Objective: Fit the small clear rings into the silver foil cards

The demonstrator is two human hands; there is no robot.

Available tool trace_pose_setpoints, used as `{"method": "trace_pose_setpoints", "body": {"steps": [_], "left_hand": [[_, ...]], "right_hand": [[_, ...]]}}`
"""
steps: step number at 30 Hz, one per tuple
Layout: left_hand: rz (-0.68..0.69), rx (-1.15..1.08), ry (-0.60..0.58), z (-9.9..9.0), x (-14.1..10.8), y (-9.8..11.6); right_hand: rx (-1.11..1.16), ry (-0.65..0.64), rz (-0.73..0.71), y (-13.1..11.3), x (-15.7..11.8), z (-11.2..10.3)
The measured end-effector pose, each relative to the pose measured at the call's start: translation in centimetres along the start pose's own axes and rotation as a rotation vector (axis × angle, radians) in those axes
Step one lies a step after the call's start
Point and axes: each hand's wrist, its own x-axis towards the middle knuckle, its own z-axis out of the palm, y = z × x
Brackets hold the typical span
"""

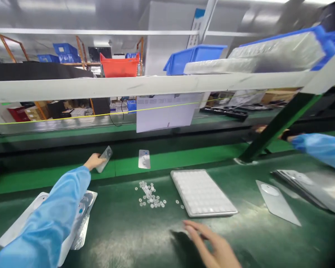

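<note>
My left hand [94, 161], at the end of a blue sleeve, grips a small silvery plate [104, 159] over the green strip behind the table edge. A similar plate [144, 159] lies on that strip to its right. Low in the view, my right hand [212, 243] hovers over the green tabletop with its fingers apart and nothing in them. Just beyond it is a white tray [203, 191] with rows of round shapes. Many small clear rings [150, 194] are scattered left of the tray.
Flat silvery sheets [82, 223] lie partly under my left sleeve. At the right are a pale plate [277, 203], stacked sheets [309, 186] and another person's blue sleeve [321, 149]. A green post [276, 126] rises there. A shelf rail [156, 85] crosses above, holding bins.
</note>
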Motion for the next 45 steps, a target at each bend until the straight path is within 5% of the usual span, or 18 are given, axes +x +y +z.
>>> {"method": "trace_pose_setpoints", "body": {"steps": [6,9,11,16,27,36,40,45], "left_hand": [[-0.155,0.004,-0.1,6.4,-11.6,-6.2],[-0.234,-0.231,-0.145,8.0,-16.7,-8.9],[-0.231,-0.383,-0.115,8.2,-18.0,-9.6],[-0.264,-0.591,-0.063,7.7,-17.6,-10.6],[-0.285,-0.511,-0.051,7.8,-17.9,-11.5],[-0.195,-0.323,-0.044,7.6,-18.1,-12.2],[-0.071,-0.211,0.045,4.4,-14.2,-10.1],[0.105,0.329,0.408,-2.1,-5.2,-3.5]], "right_hand": [[0.563,-0.434,0.134,-6.4,-1.1,11.5],[0.571,-0.595,0.154,-6.4,-2.7,13.2],[0.521,-0.682,0.165,-5.8,-4.0,12.9],[0.429,-0.766,0.2,-5.0,-4.8,11.6],[0.267,-0.727,0.161,-5.5,-4.6,11.4],[-0.2,-0.061,-0.165,-3.2,1.9,8.2],[-0.254,0.069,-0.216,-0.7,4.5,8.3],[-0.216,0.116,-0.253,0.7,4.5,9.5]]}}
